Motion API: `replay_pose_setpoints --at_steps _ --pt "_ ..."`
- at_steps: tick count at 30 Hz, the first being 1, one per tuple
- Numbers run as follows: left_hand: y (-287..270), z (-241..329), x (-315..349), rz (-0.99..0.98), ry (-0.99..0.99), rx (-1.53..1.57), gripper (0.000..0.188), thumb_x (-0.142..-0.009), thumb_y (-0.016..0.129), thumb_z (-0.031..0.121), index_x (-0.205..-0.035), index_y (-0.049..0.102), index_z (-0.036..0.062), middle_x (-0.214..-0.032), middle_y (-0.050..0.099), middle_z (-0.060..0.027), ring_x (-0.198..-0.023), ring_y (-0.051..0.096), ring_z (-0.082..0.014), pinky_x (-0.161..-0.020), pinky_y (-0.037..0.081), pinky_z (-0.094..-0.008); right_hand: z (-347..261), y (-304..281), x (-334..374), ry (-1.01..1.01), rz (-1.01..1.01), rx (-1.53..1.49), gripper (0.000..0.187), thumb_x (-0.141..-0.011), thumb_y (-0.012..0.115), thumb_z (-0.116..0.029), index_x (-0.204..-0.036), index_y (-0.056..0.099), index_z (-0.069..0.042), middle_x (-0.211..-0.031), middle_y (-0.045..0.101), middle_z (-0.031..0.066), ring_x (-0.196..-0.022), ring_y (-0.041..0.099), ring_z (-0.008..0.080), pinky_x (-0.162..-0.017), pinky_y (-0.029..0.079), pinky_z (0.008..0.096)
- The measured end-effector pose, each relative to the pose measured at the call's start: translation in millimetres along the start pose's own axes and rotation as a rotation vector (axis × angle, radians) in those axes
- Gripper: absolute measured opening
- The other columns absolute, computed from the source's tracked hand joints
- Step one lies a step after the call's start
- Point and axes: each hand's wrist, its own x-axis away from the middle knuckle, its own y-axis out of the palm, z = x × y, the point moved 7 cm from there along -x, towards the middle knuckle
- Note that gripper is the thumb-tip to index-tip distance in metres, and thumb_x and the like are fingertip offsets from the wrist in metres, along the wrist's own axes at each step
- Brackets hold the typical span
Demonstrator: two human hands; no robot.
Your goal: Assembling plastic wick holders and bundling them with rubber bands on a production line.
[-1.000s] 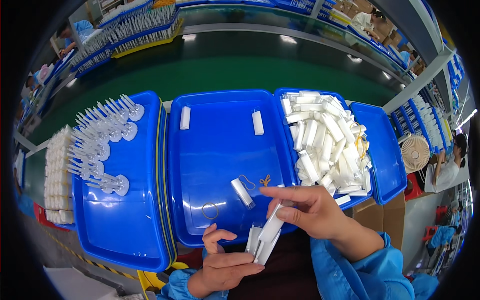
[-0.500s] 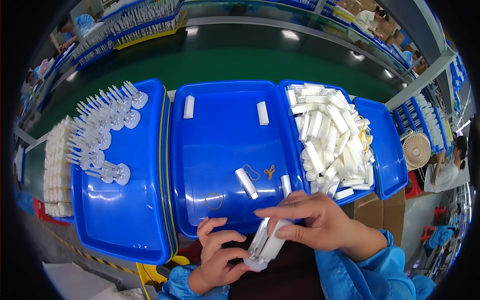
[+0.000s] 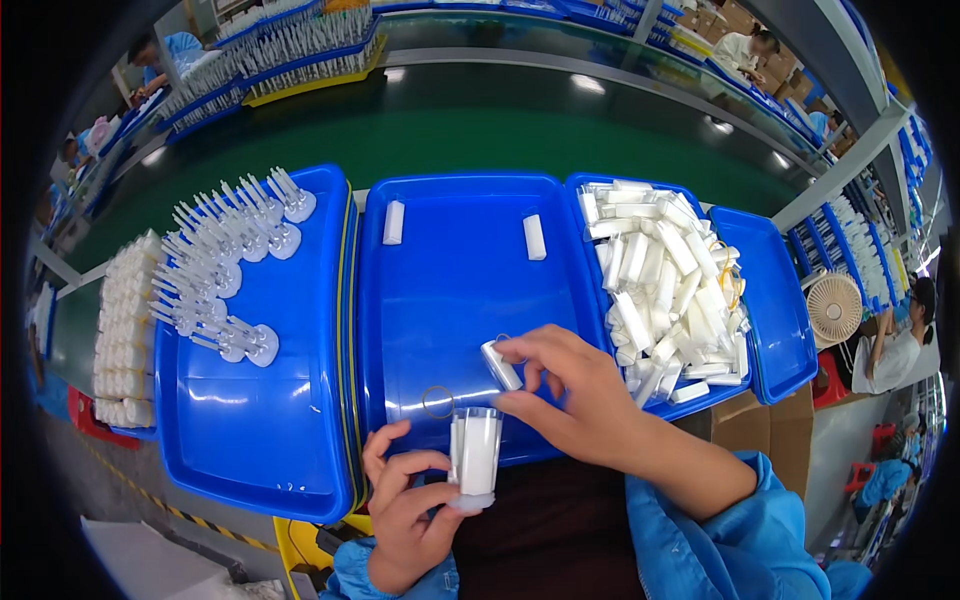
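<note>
My left hand [image 3: 415,505] holds a clear-walled piece [image 3: 477,450] upright by its round whitish base, with a white block inside the clear part. Over the middle blue tray [image 3: 450,300], my right hand [image 3: 570,395] has its index finger and thumb at opposite ends of a white block in clear wrap [image 3: 503,366]. Whether that block is lifted cannot be told. A thin rubber band [image 3: 438,402] lies to its left. At the tray's far side are two more blocks, one on the left [image 3: 394,222] and one on the right [image 3: 535,238].
On the left, a blue tray [image 3: 240,430] carries rows of clear stemmed pieces with round bases [image 3: 228,250]. White pieces [image 3: 128,330] are stacked beyond it. A heap of wrapped white blocks [image 3: 665,280] fills the right tray, near a round fan [image 3: 834,307]. Behind runs a green belt [image 3: 480,120].
My right hand has left the clear-walled piece and moved to the block in the middle tray. My left hand has shifted slightly left, turning the piece more upright. The view has shifted a little.
</note>
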Motion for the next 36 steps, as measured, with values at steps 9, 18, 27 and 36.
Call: replay_pose_setpoints --at_steps 9,18,27,36 --pt "-2.2 3.5 9.9 -0.077 0.017 0.007 0.009 -0.076 0.067 0.019 -0.081 0.06 0.015 -0.098 0.054 -0.0064 -0.11 0.038 -0.0357 -0.097 0.019 -0.0517 15.4 28.9 4.6 -0.158 -0.068 0.6 0.018 -0.069 0.058 -0.004 -0.087 0.057 0.0 -0.078 0.057 0.0124 -0.078 0.058 0.0278 -0.068 0.047 0.0343" --pt "18.6 13.6 0.0 -0.268 0.092 0.005 0.012 -0.063 0.074 0.02 -0.075 0.07 0.0211 -0.088 0.058 0.0039 -0.108 0.042 -0.0285 -0.1 0.01 -0.0512 -4.4 -11.3 19.4 -0.299 -0.059 0.383 0.035 -0.066 0.066 0.0 -0.098 0.065 -0.012 -0.105 0.058 0.009 -0.087 0.058 0.026 -0.074 0.047 0.0342" --pt "27.1 18.5 -4.6 -0.281 0.123 0.007 0.017 -0.06 0.076 0.022 -0.075 0.071 0.0216 -0.085 0.058 0.0064 -0.106 0.044 -0.0271 -0.102 0.008 -0.0508 7.8 -16.1 23.1 -0.246 -0.083 0.396 0.031 -0.072 0.06 -0.008 -0.101 0.065 -0.017 -0.103 0.058 0.0079 -0.065 0.06 0.022 -0.059 0.051 0.0297" --pt "31.1 18.6 -5.5 -0.297 0.127 0.027 0.016 -0.061 0.075 0.021 -0.076 0.07 0.0209 -0.085 0.059 0.0059 -0.106 0.044 -0.0272 -0.102 0.007 -0.05 4.5 -17.9 25.5 -0.312 -0.105 0.495 0.035 -0.069 0.061 -0.006 -0.102 0.065 -0.016 -0.105 0.057 0.009 -0.067 0.061 0.0219 -0.059 0.052 0.0295"
